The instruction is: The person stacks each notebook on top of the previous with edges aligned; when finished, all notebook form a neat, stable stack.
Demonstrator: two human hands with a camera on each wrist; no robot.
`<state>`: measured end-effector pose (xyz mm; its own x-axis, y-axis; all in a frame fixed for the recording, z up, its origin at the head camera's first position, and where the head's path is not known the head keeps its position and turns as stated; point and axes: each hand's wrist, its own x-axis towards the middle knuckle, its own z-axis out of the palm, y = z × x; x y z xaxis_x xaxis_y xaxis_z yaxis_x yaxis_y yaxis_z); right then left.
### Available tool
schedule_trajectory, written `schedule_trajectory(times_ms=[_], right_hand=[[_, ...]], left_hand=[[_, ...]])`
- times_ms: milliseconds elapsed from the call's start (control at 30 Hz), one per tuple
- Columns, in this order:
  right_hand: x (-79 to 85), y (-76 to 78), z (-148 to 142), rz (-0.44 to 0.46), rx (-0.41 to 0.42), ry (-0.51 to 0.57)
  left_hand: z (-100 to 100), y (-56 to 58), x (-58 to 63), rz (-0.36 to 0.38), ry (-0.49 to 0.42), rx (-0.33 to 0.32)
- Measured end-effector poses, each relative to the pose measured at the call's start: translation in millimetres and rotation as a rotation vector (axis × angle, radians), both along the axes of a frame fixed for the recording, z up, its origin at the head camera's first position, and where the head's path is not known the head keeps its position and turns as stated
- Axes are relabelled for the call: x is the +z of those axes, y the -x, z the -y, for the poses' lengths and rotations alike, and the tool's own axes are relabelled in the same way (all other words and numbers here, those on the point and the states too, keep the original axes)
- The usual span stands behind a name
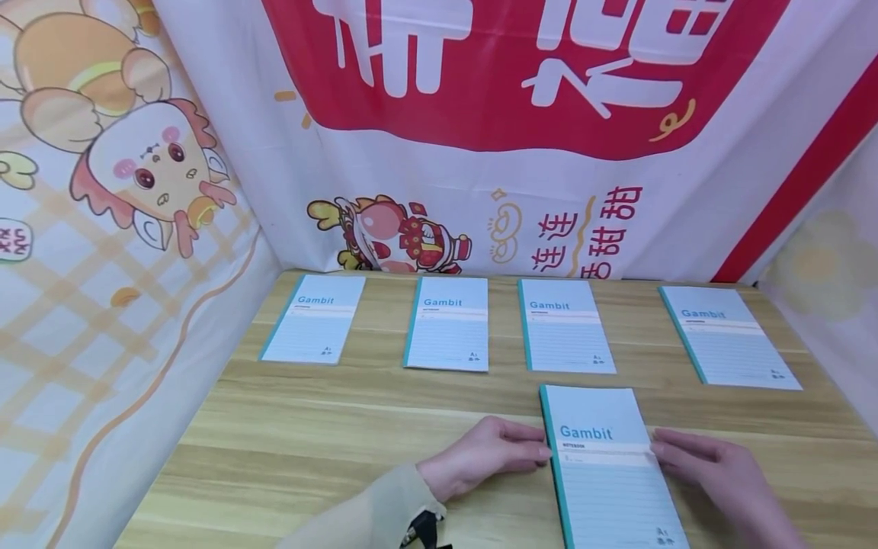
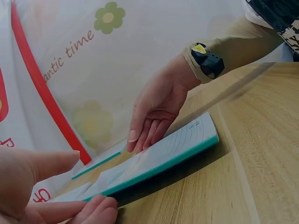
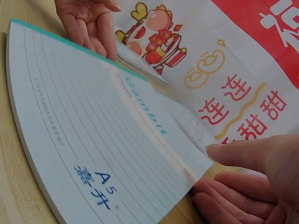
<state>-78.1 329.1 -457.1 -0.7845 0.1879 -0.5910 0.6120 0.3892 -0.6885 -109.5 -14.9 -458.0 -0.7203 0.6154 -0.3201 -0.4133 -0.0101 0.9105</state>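
A light-blue Gambit notebook [image 1: 610, 488] with a teal spine lies between both hands at the front of the table. My left hand [image 1: 490, 456] touches its spine edge with the fingertips; in the left wrist view the left thumb [image 2: 56, 163] stays apart from the cover. My right hand [image 1: 716, 473] is at the opposite edge, its fingers [image 3: 224, 193] against the side and its thumb off the cover. Dark shadow shows beneath the spine in the left wrist view. Whether the notebook is fully flat on the table I cannot tell.
Several matching notebooks lie in a row at the back: one far left [image 1: 315, 320], two in the middle [image 1: 446, 324], one far right [image 1: 730, 335]. The wooden table [image 1: 309, 442] meets a printed cloth [image 1: 480, 175] behind and another [image 1: 103, 305] at left.
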Motion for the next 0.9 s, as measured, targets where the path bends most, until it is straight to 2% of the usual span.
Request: schedule_trajectory(times_ms=[167,333,533,667,900], right_hand=[[-1.8,0.0,0.0,0.006,0.013,0.000],[0.7,-0.3,3.3,0.006,0.022,-0.015],[3.6,0.7,11.9,-0.030,0.033,-0.027],[5.1,0.4,14.6,-0.042,0.040,-0.032],[4.4,1.9,17.4,-0.048,0.055,-0.038]], left_hand=[[-4.7,3.0,-3.6,0.008,-0.018,-0.010],[-11.9,5.3,-6.6,-0.024,-0.006,0.041],[-19.5,6.2,-7.5,0.019,0.028,0.106],[-21.5,5.9,-6.8,0.012,0.047,0.153],[-17.6,7.6,-6.9,-0.014,0.058,0.150]])
